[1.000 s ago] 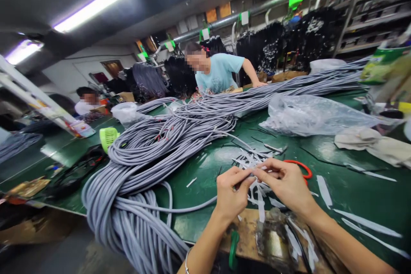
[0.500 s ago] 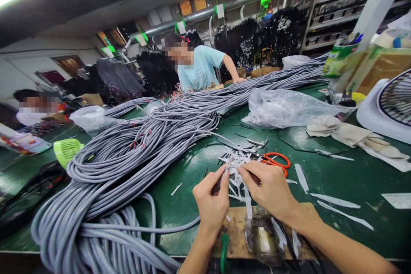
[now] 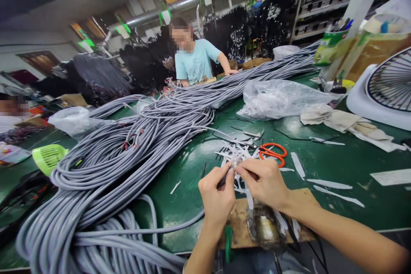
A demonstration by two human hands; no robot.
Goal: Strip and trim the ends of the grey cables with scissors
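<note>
1 L hand [image 3: 218, 195], 1 R hand [image 3: 269, 184], 1 gray cable [image 3: 180, 227], 1 pr scissors [image 3: 272, 154] just R/beyond fingers, 1 pile white strips [image 3: 236, 150] just past fingertips. Cable ran in from L; its end sat betw both hands' fingertips. L fingers narrow, pinched cable. R thumb + index near-closed at end; grip unclear.

My grey cables [image 3: 192, 105] have smooth, plastic-looking sheaths; my tabletop [image 3: 186, 180] is glossy, the beige cloth [image 3: 343, 122] matt, my board [image 3: 237, 221] rough, probably wood.

On my feed, I list, around the scissors [image 3: 278, 146]: cables [image 3: 73, 209], left; plastic bag [image 3: 282, 100], behind; fan [image 3: 362, 96], right, farther back; board [image 3: 238, 216], in front; strips [image 3: 236, 150], just left.
</note>
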